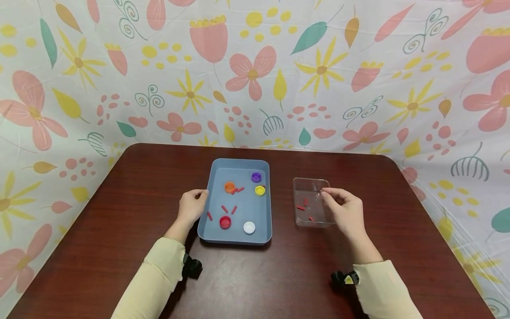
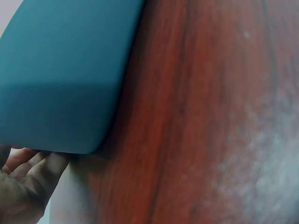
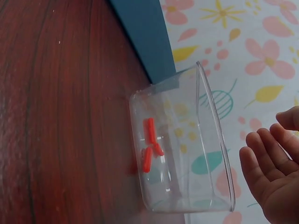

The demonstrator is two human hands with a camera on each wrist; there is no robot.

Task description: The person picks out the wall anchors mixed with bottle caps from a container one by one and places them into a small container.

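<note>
A blue tray (image 1: 239,206) lies on the table with several coloured caps and short red sticks in it. My left hand (image 1: 192,207) holds the tray's left rim, its thumb at the edge; in the left wrist view its fingers (image 2: 49,170) touch the tray wall. To the right stands a clear plastic box (image 1: 312,182) with three red sticks (image 3: 148,133) on its bottom. Over its right rim hovers my right hand (image 1: 345,212), fingers bent loosely. In the right wrist view that hand (image 3: 275,170) is apart from the box, with nothing visible in it.
In the tray lie an orange cap (image 1: 229,187), a purple cap (image 1: 256,177), a yellow cap (image 1: 260,191), a red cap (image 1: 225,222) and a white cap (image 1: 249,227). The dark wooden table (image 1: 255,279) meets a floral curtain (image 1: 255,110) at the back.
</note>
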